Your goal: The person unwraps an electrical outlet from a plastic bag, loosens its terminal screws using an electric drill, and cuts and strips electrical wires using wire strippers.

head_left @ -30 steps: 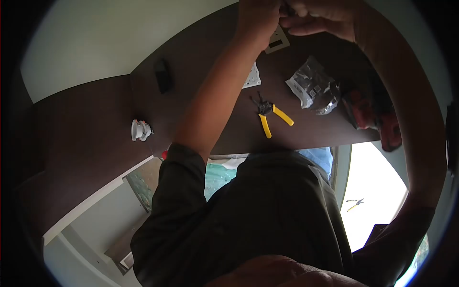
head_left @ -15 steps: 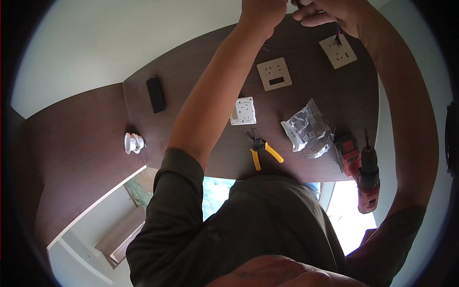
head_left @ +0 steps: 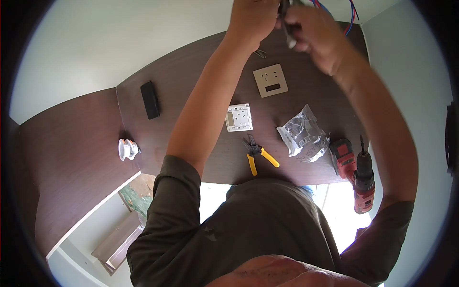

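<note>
At the top edge my left hand (head_left: 253, 21) is closed, its fingertips partly cut off by the frame, so what it grips is hidden. Close beside it, my right hand (head_left: 318, 40) is blurred and closed around a slim dark hand tool (head_left: 287, 24) whose kind I cannot make out. Red and blue wires (head_left: 353, 19) hang by the wall beyond my right hand. Below the hands lie a beige socket faceplate (head_left: 270, 80), a white socket module (head_left: 239, 117) partly behind my left forearm, and a few screws (head_left: 260, 53).
Yellow-handled pliers (head_left: 258, 155) lie near the desk's front edge. Right of them are a torn clear plastic bag (head_left: 306, 136) and a red cordless drill (head_left: 363, 184). A black case (head_left: 150, 99) and white round fittings (head_left: 127, 149) are at the left.
My right hand has moved left and down, turning the dark tool into view. The second faceplate at the right is now out of sight, and more of the wires shows. The view has shifted slightly.
</note>
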`<move>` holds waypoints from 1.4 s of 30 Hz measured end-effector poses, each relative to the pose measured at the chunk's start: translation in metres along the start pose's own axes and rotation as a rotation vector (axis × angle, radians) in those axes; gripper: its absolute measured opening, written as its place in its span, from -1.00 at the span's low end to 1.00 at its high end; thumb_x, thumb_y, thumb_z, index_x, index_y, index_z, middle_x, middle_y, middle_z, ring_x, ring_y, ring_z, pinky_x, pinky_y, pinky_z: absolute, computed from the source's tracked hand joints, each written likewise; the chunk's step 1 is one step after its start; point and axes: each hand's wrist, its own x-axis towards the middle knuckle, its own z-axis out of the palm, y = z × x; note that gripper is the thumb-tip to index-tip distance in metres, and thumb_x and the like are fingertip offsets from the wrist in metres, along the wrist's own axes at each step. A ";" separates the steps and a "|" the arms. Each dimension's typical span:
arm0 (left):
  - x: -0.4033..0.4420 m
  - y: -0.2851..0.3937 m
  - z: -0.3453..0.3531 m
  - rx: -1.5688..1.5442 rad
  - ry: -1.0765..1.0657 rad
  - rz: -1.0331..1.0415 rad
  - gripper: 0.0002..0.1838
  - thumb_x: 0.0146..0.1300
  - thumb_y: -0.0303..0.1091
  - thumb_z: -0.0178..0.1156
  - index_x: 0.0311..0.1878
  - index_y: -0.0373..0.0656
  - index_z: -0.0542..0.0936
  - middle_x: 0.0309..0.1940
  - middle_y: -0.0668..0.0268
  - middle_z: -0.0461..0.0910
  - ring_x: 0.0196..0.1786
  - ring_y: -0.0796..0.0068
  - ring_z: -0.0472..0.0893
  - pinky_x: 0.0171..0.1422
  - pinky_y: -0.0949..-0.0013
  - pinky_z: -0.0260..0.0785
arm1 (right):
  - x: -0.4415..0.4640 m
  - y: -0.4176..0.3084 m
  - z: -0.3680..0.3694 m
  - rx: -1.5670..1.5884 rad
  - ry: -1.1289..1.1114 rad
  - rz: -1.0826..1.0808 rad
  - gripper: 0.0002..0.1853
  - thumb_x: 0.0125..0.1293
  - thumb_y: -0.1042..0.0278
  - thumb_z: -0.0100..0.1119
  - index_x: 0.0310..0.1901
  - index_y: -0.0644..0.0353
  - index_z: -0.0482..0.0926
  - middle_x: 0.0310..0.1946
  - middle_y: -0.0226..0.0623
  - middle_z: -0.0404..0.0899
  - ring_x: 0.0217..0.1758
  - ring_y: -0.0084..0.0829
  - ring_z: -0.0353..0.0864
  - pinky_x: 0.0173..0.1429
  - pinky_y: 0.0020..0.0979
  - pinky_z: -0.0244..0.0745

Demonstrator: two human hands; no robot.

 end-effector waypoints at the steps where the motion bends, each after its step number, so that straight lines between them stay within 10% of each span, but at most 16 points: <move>1: -0.005 0.006 0.001 -0.005 -0.001 0.002 -0.69 0.53 -0.25 0.02 -0.24 -0.25 0.63 -0.48 0.29 0.62 -0.40 0.55 0.53 -0.27 0.42 0.38 | -0.013 -0.002 0.007 -0.005 0.002 0.001 -0.73 0.33 0.29 0.13 -0.01 0.19 0.61 -0.28 -0.43 0.59 -0.36 -0.62 0.45 -0.31 -0.49 0.35; 3: -0.014 0.013 0.001 0.114 -0.002 -0.172 -0.64 0.54 -0.17 0.05 -0.31 -0.21 0.60 -0.55 0.30 0.61 -0.45 0.57 0.53 -0.31 0.44 0.36 | -0.032 -0.009 0.025 0.057 0.092 0.234 -0.78 0.32 0.28 0.11 -0.20 0.26 0.62 -0.28 -0.29 0.58 -0.32 -0.38 0.53 -0.17 -0.27 0.48; 14: -0.005 -0.017 -0.001 -0.684 -0.201 -0.108 -0.68 0.55 -0.14 0.07 0.01 -0.22 0.61 -0.18 0.24 0.67 -0.18 0.40 0.64 -0.10 0.33 0.49 | -0.024 -0.063 -0.021 -0.020 0.050 0.377 -0.78 0.32 0.25 0.08 -0.21 0.22 0.59 -0.36 -0.42 0.60 -0.41 -0.55 0.45 -0.27 -0.39 0.39; 16: -0.004 -0.010 0.002 -0.700 -0.280 -0.044 -0.69 0.55 -0.16 0.06 0.02 -0.22 0.60 -0.13 0.23 0.66 -0.14 0.40 0.64 -0.07 0.31 0.50 | -0.008 -0.071 -0.037 0.055 -0.003 0.483 -0.80 0.39 0.36 0.14 -0.24 0.33 0.67 -0.39 -0.13 0.69 -0.32 -0.27 0.73 -0.26 -0.29 0.61; 26: 0.011 -0.012 0.009 -0.629 -0.157 -0.063 -0.75 0.53 -0.22 0.08 -0.05 -0.22 0.59 -0.19 0.24 0.64 -0.15 0.35 0.64 0.00 0.27 0.49 | 0.005 -0.081 -0.033 -0.129 0.057 0.449 -0.73 0.42 0.25 0.16 -0.33 0.29 0.66 -0.46 -0.25 0.64 -0.51 -0.48 0.54 -0.45 -0.39 0.43; 32: 0.005 -0.012 0.016 -0.604 -0.252 -0.083 -0.72 0.53 -0.22 0.09 -0.01 -0.26 0.60 -0.19 0.25 0.64 -0.17 0.39 0.63 -0.01 0.30 0.49 | -0.010 -0.073 -0.036 -0.381 0.013 0.408 -0.77 0.36 0.20 0.11 -0.24 0.20 0.60 -0.41 -0.44 0.61 -0.43 -0.51 0.50 -0.25 -0.40 0.42; 34: -0.001 -0.013 0.019 -0.579 -0.213 -0.128 -0.71 0.53 -0.22 0.09 0.00 -0.28 0.60 -0.20 0.26 0.64 -0.18 0.41 0.63 -0.01 0.32 0.49 | -0.035 -0.068 -0.028 -1.284 0.042 0.036 -0.74 0.38 0.28 0.12 -0.10 0.31 0.64 -0.32 -0.21 0.58 -0.23 -0.38 0.66 -0.17 -0.29 0.59; 38: -0.011 -0.026 0.024 -0.530 -0.278 -0.033 -0.70 0.48 -0.24 0.22 0.12 -0.22 0.65 -0.06 0.14 0.73 -0.07 0.39 0.69 0.03 0.31 0.58 | -0.048 -0.055 -0.060 -1.266 -0.010 -0.073 -0.72 0.45 0.27 0.07 -0.05 0.31 0.63 -0.30 -0.15 0.60 -0.33 -0.36 0.64 -0.19 -0.29 0.57; 40: -0.011 -0.024 0.030 -0.535 -0.271 -0.037 -0.71 0.48 -0.27 0.22 0.12 -0.24 0.66 -0.07 0.12 0.73 -0.08 0.38 0.70 0.04 0.31 0.58 | -0.029 -0.071 -0.069 -0.789 0.056 0.394 -0.71 0.45 0.25 0.07 -0.04 0.27 0.65 -0.34 -0.25 0.63 -0.46 -0.42 0.57 -0.27 -0.32 0.52; 42: -0.012 -0.023 0.034 -0.610 -0.269 -0.075 -0.71 0.46 -0.31 0.22 0.11 -0.31 0.63 -0.07 0.11 0.73 -0.06 0.38 0.70 0.05 0.31 0.59 | -0.004 -0.067 -0.083 -0.603 0.038 0.403 -0.73 0.42 0.18 0.10 -0.14 0.24 0.64 -0.41 -0.34 0.61 -0.47 -0.49 0.51 -0.31 -0.39 0.44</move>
